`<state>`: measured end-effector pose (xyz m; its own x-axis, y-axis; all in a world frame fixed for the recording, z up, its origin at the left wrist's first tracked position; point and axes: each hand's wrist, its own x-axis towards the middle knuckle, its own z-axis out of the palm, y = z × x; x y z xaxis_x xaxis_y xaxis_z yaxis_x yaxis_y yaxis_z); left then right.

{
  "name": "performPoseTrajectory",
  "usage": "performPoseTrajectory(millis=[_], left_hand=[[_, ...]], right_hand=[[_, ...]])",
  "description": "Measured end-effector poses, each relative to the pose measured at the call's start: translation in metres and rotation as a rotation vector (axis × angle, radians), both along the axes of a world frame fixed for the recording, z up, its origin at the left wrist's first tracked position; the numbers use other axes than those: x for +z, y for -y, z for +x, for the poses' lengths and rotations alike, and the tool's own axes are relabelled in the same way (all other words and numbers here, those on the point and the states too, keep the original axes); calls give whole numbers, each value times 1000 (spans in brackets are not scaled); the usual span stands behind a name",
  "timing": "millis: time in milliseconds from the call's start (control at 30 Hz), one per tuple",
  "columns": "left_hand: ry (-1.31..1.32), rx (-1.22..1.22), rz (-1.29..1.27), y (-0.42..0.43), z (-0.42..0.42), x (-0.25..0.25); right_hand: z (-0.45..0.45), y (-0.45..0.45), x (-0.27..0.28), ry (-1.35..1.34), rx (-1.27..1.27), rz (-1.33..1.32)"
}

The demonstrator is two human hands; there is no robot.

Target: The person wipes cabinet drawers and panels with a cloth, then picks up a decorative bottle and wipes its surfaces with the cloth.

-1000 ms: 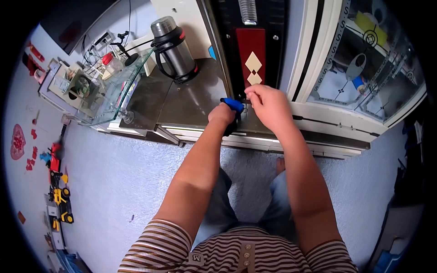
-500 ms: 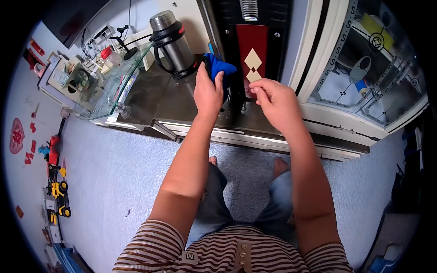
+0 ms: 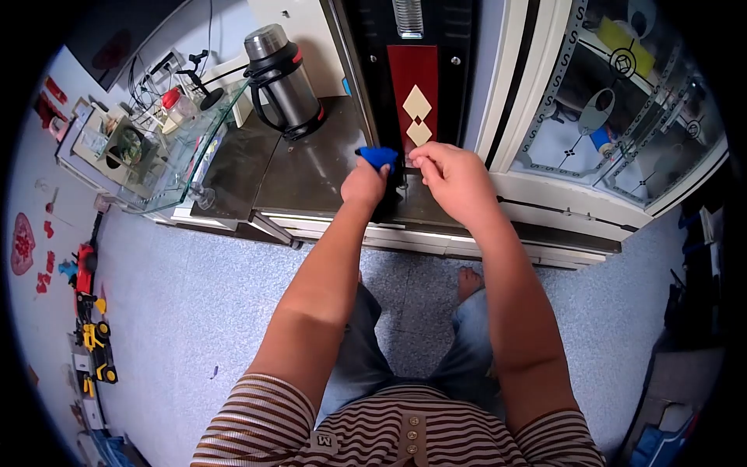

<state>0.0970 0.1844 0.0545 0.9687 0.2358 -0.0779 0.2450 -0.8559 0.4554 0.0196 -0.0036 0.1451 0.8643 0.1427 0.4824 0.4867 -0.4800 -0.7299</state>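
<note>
My left hand (image 3: 362,184) is closed around a blue and black cloth (image 3: 378,158), whose blue part bulges above the fingers. A dark part hangs on the right side of that hand. My right hand (image 3: 451,175) is close by on the right, thumb and fingertips pinched together; whatever lies between them is too small to tell. Its fingertips are just below the cream diamond shapes (image 3: 417,105) on the red panel (image 3: 424,62) of a tall black cabinet (image 3: 366,31). Both hands are over the front of a dark countertop (image 3: 303,171).
A steel vacuum flask (image 3: 286,89) with a black handle stands on the counter at left. Beside it are a glass shelf (image 3: 183,156), a small black stand (image 3: 204,86) and cables. A patterned glass door (image 3: 576,140) flanks the right. Toy vehicles (image 3: 97,335) line the left wall.
My left hand has dropped lower and now wraps the blue and black cloth more tightly. My right hand has shifted slightly left and down in view, still pinched. The camera view has moved slightly.
</note>
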Motion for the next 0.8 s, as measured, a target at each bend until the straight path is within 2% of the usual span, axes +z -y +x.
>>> performPoseTrajectory(millis=[33, 133, 300, 433, 500, 533, 633, 800], left_hand=[[-97, -19, 45, -2, 0, -5], [-145, -73, 136, -7, -1, -9], [-176, -108, 142, -19, 9, -3], [6, -122, 69, -23, 3, 20], [248, -15, 28, -17, -6, 38], [249, -19, 31, -15, -8, 47], [514, 45, -88, -7, -14, 65], [489, 45, -49, -4, -6, 49]], right_hand=[[0, -1, -1, 3, -1, -4], [0, 0, -3, 1, 4, -20], [-1, 1, 0, -25, 0, -128], [-3, -1, 4, -4, -26, -167], [-3, -2, 5, 4, -34, -170], [-3, -3, 5, 5, -38, -166], [-4, -5, 8, -8, -24, -171], [-8, -4, 8, -17, 34, -219]])
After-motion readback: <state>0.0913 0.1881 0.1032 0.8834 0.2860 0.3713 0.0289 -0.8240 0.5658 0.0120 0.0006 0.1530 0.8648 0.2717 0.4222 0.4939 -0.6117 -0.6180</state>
